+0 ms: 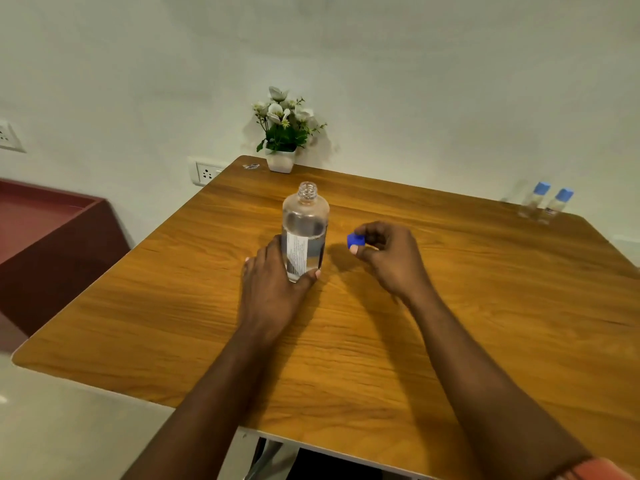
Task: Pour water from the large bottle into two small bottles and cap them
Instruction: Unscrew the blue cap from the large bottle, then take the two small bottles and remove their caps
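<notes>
The large clear bottle stands upright in the middle of the wooden table, its mouth uncapped and water filling roughly the lower two thirds. My left hand wraps around its base. To the right of the bottle, my right hand pinches a blue cap between thumb and fingers, a little above the tabletop. Two small clear bottles with light blue caps on them stand side by side at the table's far right corner.
A white pot of artificial flowers stands at the table's far edge against the wall, with a small clear ring beside it. A dark red cabinet is to the left. Wall sockets sit behind the table's left corner.
</notes>
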A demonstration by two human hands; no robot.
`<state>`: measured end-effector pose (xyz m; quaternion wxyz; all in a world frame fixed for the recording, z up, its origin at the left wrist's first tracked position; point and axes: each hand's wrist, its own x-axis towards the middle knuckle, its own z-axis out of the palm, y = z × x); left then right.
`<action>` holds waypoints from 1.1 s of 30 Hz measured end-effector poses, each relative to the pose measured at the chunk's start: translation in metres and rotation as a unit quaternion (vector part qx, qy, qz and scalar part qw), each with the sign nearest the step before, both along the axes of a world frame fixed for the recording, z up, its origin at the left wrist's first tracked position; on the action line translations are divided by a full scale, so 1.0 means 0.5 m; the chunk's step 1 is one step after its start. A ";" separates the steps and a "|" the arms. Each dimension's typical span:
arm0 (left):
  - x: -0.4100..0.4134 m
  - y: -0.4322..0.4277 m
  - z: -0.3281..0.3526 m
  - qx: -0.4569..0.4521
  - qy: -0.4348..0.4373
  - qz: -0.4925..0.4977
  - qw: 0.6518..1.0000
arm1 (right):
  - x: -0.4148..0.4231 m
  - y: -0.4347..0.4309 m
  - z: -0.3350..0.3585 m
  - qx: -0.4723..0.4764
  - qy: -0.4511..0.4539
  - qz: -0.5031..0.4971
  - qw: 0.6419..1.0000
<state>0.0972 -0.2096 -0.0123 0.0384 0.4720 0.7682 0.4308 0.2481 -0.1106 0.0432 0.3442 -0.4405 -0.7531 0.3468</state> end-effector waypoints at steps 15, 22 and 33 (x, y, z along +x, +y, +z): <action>0.021 -0.045 0.016 -0.010 -0.058 0.043 0.997 | -0.019 -0.008 -0.089 -0.004 -0.050 -0.012 0.999; 0.098 -0.129 0.025 0.074 -0.049 0.023 0.996 | 0.110 -0.002 -0.064 -0.057 -0.029 0.007 0.998; 0.350 0.055 0.053 0.013 0.008 -0.204 0.979 | 0.349 0.021 -0.063 -0.025 0.016 -0.109 0.994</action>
